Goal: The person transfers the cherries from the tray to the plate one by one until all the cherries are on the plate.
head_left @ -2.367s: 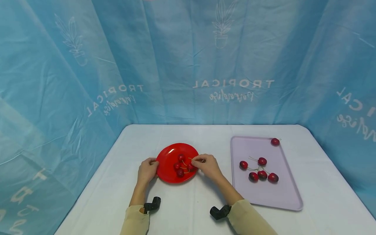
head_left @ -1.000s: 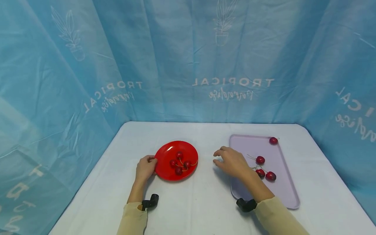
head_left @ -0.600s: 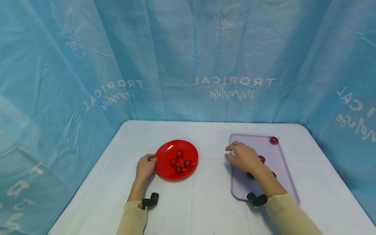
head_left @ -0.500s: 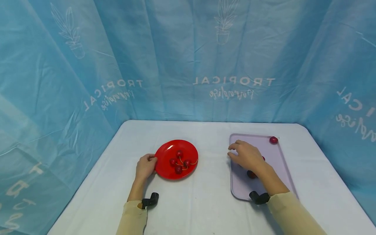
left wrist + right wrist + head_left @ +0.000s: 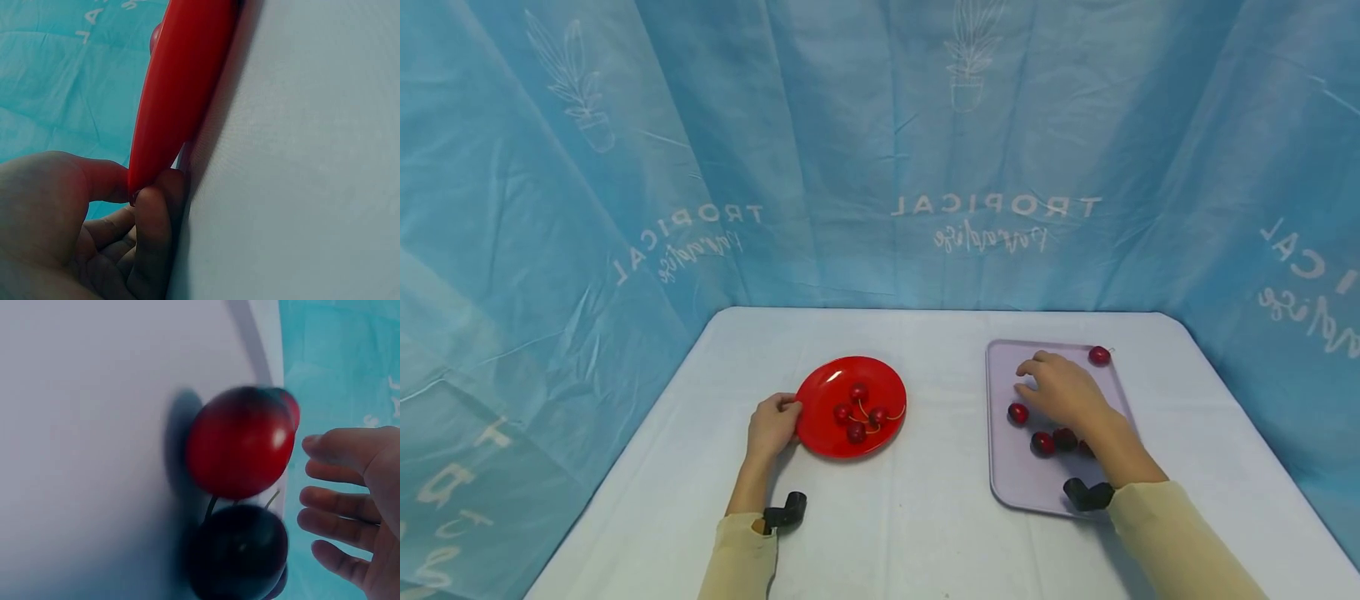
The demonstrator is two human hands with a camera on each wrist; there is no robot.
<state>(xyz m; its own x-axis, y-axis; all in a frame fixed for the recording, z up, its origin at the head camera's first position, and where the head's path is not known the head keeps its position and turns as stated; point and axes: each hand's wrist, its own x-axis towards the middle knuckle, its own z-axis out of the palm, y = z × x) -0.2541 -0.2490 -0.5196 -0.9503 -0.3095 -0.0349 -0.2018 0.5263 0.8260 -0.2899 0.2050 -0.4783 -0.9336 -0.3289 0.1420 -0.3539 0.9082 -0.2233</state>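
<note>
White table [image 5: 940, 542], glossy dark-red cherries [image 5: 1042, 444], red plate [image 5: 818, 408] pinched in left hand [image 5: 771, 427], right hand [image 5: 1063, 390] relaxed

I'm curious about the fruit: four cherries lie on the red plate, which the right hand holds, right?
Not quite: the left hand holds the red plate by its edge, as the head view shows. Four cherries do lie on it.

Your right hand [image 5: 387, 506] shows at the frame's right, fingers parted, near a glossy red cherry [image 5: 240, 447]. Dark cherry [image 5: 237, 550] just below it, thin stems [image 5: 272, 499] between. Pale surface [image 5: 81, 412] left; blue curtain [image 5: 325, 350] behind your fingers.
</note>
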